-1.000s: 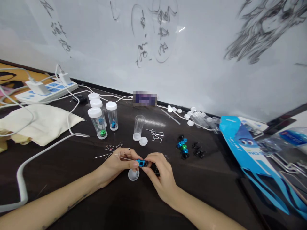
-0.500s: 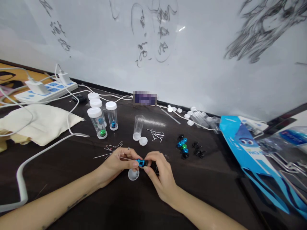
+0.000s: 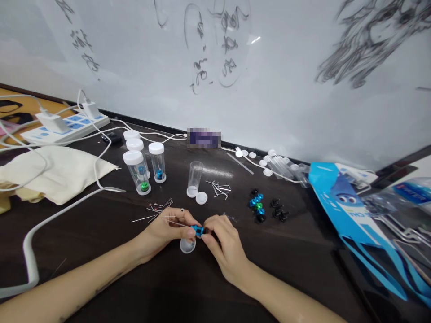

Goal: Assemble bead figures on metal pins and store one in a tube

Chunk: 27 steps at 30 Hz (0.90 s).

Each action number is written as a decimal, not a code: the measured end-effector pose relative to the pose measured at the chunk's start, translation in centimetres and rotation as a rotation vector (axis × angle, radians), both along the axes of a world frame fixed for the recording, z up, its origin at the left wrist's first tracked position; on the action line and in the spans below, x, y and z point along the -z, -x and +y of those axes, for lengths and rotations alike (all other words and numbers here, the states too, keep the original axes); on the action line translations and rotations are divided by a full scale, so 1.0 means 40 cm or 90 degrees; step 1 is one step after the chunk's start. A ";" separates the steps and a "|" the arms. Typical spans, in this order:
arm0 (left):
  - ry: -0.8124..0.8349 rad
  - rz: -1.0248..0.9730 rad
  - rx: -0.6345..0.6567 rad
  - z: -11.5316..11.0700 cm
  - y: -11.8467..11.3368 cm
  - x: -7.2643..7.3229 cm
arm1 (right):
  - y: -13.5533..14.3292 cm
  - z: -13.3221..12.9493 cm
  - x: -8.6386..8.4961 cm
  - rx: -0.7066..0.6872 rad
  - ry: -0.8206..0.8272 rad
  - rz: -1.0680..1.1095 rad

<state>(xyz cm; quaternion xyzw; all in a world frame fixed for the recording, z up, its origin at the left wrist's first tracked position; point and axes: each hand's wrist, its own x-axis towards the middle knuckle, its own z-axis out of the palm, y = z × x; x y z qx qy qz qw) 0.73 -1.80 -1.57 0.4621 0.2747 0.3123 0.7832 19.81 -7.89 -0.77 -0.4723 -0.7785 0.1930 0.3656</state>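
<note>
Between the fingertips of both hands, low in the middle, is a small blue metal part (image 3: 198,230) with a black piece at its right end. My left hand (image 3: 171,225) pinches its left side. A thin pale wire runs from it back across the left fingers. My right hand (image 3: 222,235) has thumb and fingertips closed at the black end, which they partly cover. Just below sits a small round white cap (image 3: 187,245) holding tiny bits too small to name. Thin wires (image 3: 158,207) lie beyond my left hand.
Capped transparent tubes (image 3: 137,172) with coloured parts stand at left; an uncapped tube (image 3: 195,177) stands ahead beside a white lid (image 3: 201,198). Bent metal pins (image 3: 219,189), blue and green parts (image 3: 257,204) and black parts (image 3: 279,211) lie rightward. A white cable (image 3: 32,237) crosses the left.
The blue part has shifted very slightly down and right, and the black piece at its end shows less. My hands otherwise keep nearly the same place.
</note>
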 end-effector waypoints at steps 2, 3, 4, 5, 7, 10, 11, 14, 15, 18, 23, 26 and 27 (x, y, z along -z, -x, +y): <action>0.003 -0.005 -0.013 0.003 -0.001 -0.003 | 0.000 -0.001 0.001 0.011 -0.004 0.021; 0.004 -0.007 -0.017 0.004 -0.001 -0.003 | 0.000 -0.002 0.001 0.015 -0.005 0.029; 0.006 -0.009 -0.016 0.004 -0.001 -0.003 | 0.000 -0.002 0.002 0.015 -0.007 0.032; 0.007 -0.010 -0.013 0.003 -0.001 -0.002 | 0.000 -0.002 0.002 0.013 -0.008 0.030; 0.006 -0.009 -0.001 0.001 -0.001 0.001 | 0.000 -0.002 0.003 0.000 -0.012 0.018; -0.002 -0.005 0.011 -0.002 0.000 0.002 | 0.000 -0.003 0.001 -0.009 -0.021 0.005; -0.002 -0.006 0.009 -0.002 0.000 0.001 | 0.000 -0.003 0.001 -0.004 -0.024 0.008; 0.006 -0.016 -0.005 -0.001 -0.001 -0.004 | 0.001 -0.004 0.000 0.018 -0.039 0.037; 0.007 -0.018 -0.007 -0.001 -0.001 -0.005 | 0.000 -0.004 0.001 0.019 -0.044 0.045; 0.004 -0.014 0.005 -0.001 -0.001 -0.002 | 0.000 -0.004 0.004 0.006 -0.046 0.042; -0.005 -0.015 0.015 -0.001 0.000 0.003 | 0.000 -0.004 0.004 0.000 -0.045 0.027; 0.000 -0.021 0.001 0.001 0.001 0.000 | 0.002 -0.003 0.003 0.018 -0.041 0.047; 0.001 -0.022 0.001 0.002 0.001 0.000 | 0.002 -0.003 0.002 0.018 -0.043 0.053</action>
